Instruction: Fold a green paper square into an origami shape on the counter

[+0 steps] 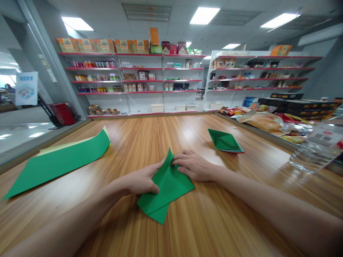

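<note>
A folded sheet of green paper [171,184] is between my two hands, over the middle of the wooden table. One corner points up and away, and a folded flap hangs toward me at the bottom left. My left hand [143,180] grips its left side, thumb on top and fingers hidden underneath. At the upper right edge, the bent fingers of my right hand [195,166] close on the paper; its thumb is hidden. To the right lies a folded green paper boat shape [225,141] with layered edges.
A stack of green and pale yellow paper sheets [61,162] curls up at the left. A clear water bottle [313,151] leans at the right edge, near snack packets [268,121] and black boxes [294,107]. Stocked shelves [142,73] stand beyond the table [128,132].
</note>
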A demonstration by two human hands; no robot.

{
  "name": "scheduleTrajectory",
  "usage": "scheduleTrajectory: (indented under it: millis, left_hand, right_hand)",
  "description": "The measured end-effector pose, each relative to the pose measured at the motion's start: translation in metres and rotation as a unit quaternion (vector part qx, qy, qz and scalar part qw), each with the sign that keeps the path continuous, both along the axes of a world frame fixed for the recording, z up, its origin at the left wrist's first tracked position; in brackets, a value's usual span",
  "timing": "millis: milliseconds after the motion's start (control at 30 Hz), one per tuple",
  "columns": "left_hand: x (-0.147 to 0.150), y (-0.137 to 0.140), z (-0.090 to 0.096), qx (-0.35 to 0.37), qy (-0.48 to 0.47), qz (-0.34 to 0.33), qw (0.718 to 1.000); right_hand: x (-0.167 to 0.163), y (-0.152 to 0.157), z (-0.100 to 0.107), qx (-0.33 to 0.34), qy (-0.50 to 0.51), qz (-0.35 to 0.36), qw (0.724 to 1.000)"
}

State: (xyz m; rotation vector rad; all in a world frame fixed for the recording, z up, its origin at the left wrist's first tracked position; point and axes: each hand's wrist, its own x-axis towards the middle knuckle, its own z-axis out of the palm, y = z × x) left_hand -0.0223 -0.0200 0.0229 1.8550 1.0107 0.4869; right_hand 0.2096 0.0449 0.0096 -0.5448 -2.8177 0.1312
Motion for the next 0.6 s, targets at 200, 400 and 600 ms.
scheduleTrajectory:
  millis: [200, 400, 600]
  left_hand:
    - [0.009, 0.005, -0.013, 0.032, -0.032, 0.045, 0.998]
    - [0.011, 0.005, -0.020, 0.075, 0.030, 0.108, 0.991]
    - [0.012, 0.005, -0.019, 0.115, 0.053, 0.107, 0.986]
  right_hand:
    - [-0.011, -0.029, 0.002, -0.002, -0.005, 0.063, 0.998]
    - [-0.027, -0.067, 0.007, -0.005, -0.017, 0.154, 0.988]
    - [-0.027, -0.063, 0.006, 0.008, -0.019, 0.118, 0.993]
